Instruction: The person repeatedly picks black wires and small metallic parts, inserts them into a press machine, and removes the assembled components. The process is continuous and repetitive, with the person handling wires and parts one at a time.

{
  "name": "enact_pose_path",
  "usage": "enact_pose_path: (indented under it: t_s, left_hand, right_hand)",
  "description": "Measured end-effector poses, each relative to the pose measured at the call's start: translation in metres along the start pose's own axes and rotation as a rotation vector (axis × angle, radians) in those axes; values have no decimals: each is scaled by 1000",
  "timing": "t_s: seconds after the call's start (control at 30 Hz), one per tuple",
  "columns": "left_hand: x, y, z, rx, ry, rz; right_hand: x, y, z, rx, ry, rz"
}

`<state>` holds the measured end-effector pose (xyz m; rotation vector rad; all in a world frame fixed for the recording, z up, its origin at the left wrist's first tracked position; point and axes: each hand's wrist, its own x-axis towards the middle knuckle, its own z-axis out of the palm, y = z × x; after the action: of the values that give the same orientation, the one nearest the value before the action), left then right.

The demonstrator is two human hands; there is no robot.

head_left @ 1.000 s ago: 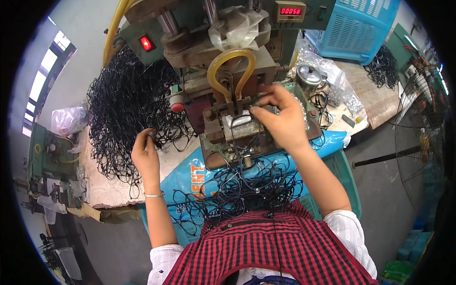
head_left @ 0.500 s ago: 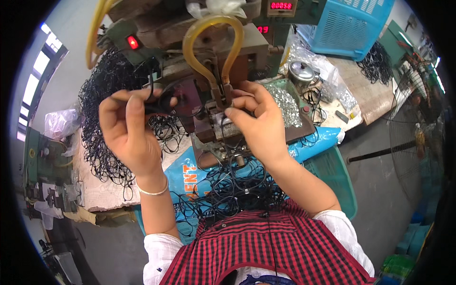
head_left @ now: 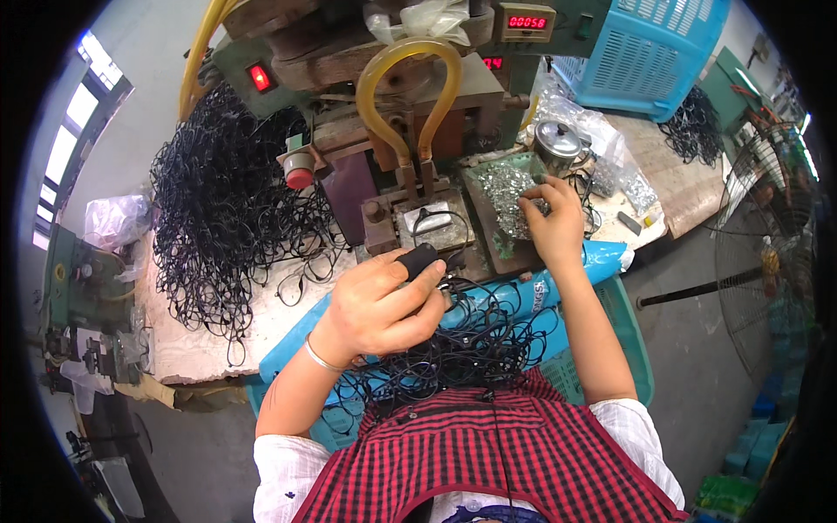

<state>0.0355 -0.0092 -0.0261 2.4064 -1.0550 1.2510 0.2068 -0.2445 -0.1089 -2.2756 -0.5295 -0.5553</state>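
My left hand [head_left: 384, 305] is closed in a pinch in front of the press. A thin black cord [head_left: 469, 228] loops up from its fingertips over the press's metal work plate [head_left: 449, 225]. A black sleeve-like cover [head_left: 417, 261] sits at the end of one left finger. My right hand [head_left: 556, 222] reaches into a green tray [head_left: 500, 247] of small silvery metal pieces [head_left: 506, 196]. Its thumb and fingers are bent together over the pieces; whatever is between them is hidden. Below both hands, a tangle of black cords [head_left: 436, 349] lies over a blue plastic sack [head_left: 296, 349].
A yellow hose [head_left: 370, 74] arches over the press, whose red button [head_left: 299, 178] faces me. Black cords [head_left: 209, 200] are heaped on the left of the table. A lidded metal pot [head_left: 558, 144] and a blue basket [head_left: 641, 61] stand to the right, near a fan [head_left: 767, 253].
My left hand has come away from the press's left side, toward me and rightward. My right hand has left the press for the tray of metal pieces. The red button is now uncovered.
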Motion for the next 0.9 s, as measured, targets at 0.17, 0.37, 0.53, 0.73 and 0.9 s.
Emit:
enact_pose_path:
  t_s: [0.17,0.37,0.53,0.73,0.9]
  left_hand:
    - [2,-1,-3,-30,-30,-45]
    - [-21,24,-6,66,55,-219]
    - [-69,8,-85,480,596,-1007]
    - [-138,-37,-74,677,-426,-1061]
    - [-216,-39,-43,741,-539,-1269]
  right_hand:
    - [2,4,2,79,45,-48]
    - [-12,6,13,282,42,79]
    - [-23,5,-1,465,8,273]
    - [-5,-28,14,415,-82,182]
    - [-21,-13,4,152,53,-31]
